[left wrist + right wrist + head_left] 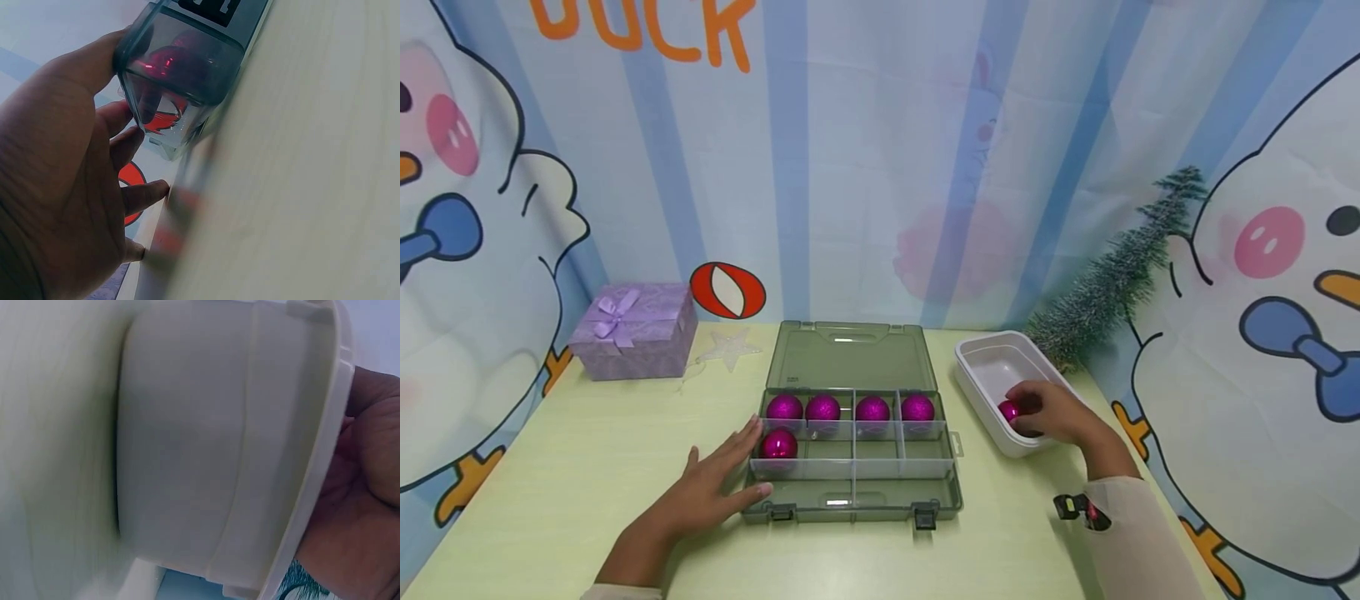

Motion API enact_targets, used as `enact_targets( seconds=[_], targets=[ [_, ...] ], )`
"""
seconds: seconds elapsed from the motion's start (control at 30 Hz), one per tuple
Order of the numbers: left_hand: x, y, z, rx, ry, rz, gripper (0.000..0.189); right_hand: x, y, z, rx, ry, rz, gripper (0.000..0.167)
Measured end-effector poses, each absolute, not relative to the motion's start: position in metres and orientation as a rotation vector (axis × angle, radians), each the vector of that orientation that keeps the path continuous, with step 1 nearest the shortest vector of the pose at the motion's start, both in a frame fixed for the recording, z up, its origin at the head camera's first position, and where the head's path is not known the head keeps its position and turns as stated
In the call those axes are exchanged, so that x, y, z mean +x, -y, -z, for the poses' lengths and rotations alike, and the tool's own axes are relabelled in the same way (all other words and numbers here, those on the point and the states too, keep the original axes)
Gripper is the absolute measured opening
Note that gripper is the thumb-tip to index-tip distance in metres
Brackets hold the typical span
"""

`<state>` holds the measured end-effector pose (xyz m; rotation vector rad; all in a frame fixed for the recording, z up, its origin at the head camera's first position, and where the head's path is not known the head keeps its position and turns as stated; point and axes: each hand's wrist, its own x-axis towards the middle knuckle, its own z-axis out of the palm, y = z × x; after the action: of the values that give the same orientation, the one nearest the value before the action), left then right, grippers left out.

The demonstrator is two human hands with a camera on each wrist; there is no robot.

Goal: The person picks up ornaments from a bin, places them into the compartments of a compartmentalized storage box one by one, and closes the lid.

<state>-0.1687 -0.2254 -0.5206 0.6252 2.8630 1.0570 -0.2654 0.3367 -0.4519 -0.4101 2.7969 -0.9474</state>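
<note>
A grey-green see-through divided case [850,492] lies with its lid [850,358] laid back. Several glittery magenta balls [872,409] sit in its back row, and one shiny magenta ball [778,444] is in the middle row at the left. My left hand [711,483] rests against the case's left side, fingers spread and thumb at the front left corner. My right hand [1052,412] reaches into a white plastic basin [977,408], its fingers round another shiny magenta ball [1008,410]. In the right wrist view the basin wall [187,437] hides most of the fingers.
A purple gift box [636,333] with a bow stands at the back left, a pale star ornament [730,348] beside it. Behind the basin a small frosted fir tree [1112,283] leans against the printed backdrop [865,167]. The pale table [820,567] runs under everything.
</note>
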Motion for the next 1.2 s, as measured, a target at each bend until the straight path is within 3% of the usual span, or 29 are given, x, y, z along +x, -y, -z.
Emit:
enact_targets(
  seconds=[0.43, 1.2],
  targets=[
    [-0.169, 0.226, 0.521, 0.632, -2.860, -1.057, 0.091, -0.255, -0.340, 0.458, -0.227, -2.803, 1.344, 0.051],
    [-0.169, 0.225, 0.519, 0.609, -2.857, -1.048, 0.092, -0.247, -0.335, 0.456, -0.127, -2.654, 1.671, 0.057]
  ],
)
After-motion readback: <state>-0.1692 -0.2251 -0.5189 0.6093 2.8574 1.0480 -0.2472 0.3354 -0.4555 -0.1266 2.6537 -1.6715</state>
